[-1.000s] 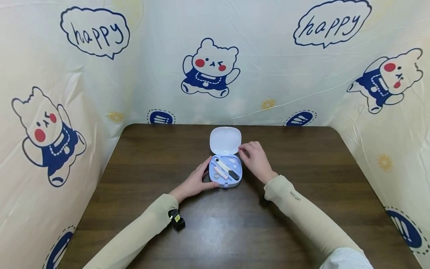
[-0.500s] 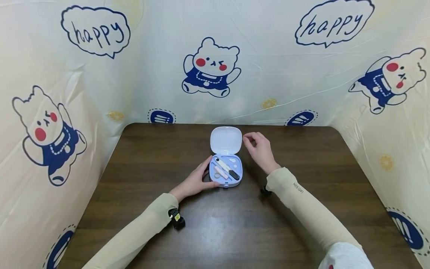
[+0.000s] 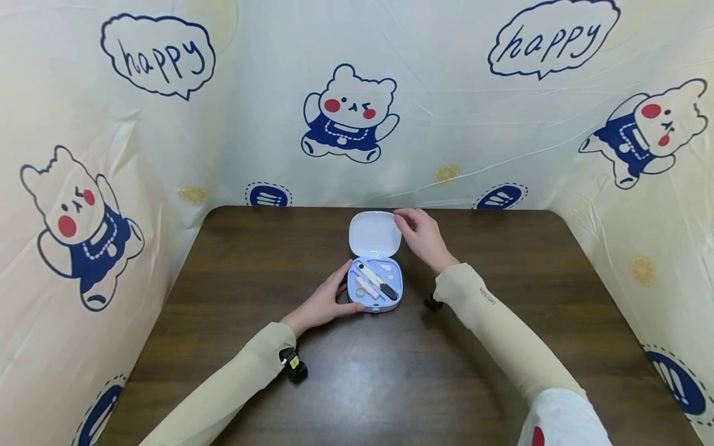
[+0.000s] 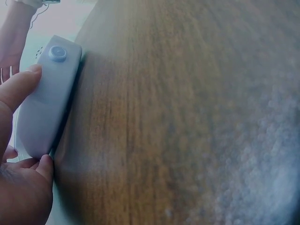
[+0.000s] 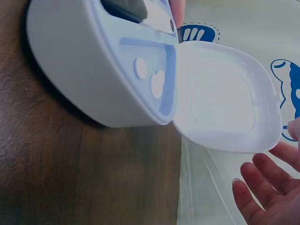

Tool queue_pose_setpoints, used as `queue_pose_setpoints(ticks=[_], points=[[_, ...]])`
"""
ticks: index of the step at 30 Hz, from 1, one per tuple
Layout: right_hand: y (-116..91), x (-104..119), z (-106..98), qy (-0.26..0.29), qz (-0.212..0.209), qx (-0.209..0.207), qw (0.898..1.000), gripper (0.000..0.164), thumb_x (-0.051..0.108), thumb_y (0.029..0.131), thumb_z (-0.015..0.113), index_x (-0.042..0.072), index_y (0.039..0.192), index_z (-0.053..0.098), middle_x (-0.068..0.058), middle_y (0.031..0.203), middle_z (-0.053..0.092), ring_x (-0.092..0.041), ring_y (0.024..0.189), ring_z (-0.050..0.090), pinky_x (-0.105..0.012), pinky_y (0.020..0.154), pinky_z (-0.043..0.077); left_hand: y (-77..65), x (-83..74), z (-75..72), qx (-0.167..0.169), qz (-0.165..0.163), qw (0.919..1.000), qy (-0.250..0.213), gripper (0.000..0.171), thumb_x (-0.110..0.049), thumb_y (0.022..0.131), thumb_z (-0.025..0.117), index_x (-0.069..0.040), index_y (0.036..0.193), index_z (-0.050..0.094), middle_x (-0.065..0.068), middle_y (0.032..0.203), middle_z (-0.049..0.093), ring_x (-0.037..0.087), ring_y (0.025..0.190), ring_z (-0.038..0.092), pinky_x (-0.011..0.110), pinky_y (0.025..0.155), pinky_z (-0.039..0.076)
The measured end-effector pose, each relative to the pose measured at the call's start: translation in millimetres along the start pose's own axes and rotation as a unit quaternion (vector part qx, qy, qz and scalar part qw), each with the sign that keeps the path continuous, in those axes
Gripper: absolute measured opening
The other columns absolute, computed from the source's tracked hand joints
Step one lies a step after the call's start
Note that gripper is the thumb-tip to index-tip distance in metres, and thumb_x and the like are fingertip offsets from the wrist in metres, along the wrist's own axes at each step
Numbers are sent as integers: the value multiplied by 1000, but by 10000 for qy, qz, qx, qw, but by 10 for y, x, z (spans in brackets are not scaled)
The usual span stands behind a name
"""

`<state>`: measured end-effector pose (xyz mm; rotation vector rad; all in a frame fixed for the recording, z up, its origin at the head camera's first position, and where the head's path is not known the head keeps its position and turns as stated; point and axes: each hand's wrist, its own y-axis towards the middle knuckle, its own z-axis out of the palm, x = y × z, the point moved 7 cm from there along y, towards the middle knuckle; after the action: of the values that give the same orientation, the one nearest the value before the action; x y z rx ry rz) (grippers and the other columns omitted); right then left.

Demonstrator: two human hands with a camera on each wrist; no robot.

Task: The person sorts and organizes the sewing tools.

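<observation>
A small light-blue case [image 3: 375,308] stands on the brown table, its white lid [image 3: 374,232] swung up and back. Inside lie a slim white tool with a black end [image 3: 387,290] and a small pink piece [image 3: 366,286] beside a round loop. My left hand [image 3: 323,301] holds the case from the left. Its thumb [image 4: 23,86] presses the front wall near the round button [image 4: 57,53], with the other fingers around the side. My right hand [image 3: 426,240] is at the lid's upper right corner, fingertips at the rim, loosely bent and spread in the right wrist view.
The dark wooden table [image 3: 357,384] reaches back to a pale printed cloth [image 3: 424,124], which also hangs at both sides. The case's recess [image 5: 140,47] beside the tool has two white rounded shapes [image 5: 158,84].
My right hand rose from the lid's lower right edge, drew away to the right, then came back to its upper right corner. The left hand and the case have stayed put.
</observation>
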<state>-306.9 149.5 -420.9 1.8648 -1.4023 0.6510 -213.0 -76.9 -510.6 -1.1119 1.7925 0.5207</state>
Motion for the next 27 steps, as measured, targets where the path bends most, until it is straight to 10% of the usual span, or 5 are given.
queue_pose_setpoints(ticks=[8,15,27], points=[[103,-24,51,248,357,138,9990,40,36,111,50,7,129,71,-14,124,70,-30,108,62,-48,97,56,6,11,4,-20,56,10000,1,111,-33,89,85,-13,169,10,11,173,16,27,155,29,42,123,32],[130,-39,81,479,518,88,9975,42,37,112,50,4,102,74,-12,82,59,-28,82,54,-35,69,45,14,13,8,3,63,10000,-24,111,-33,89,85,-13,169,10,11,173,16,26,155,29,42,123,32],[80,-22,68,530,730,131,9958,43,42,108,56,7,123,76,-12,113,75,-28,96,62,-42,87,56,17,38,8,15,2,10000,-32,112,-35,89,85,-16,169,9,8,174,15,23,156,27,39,123,32]])
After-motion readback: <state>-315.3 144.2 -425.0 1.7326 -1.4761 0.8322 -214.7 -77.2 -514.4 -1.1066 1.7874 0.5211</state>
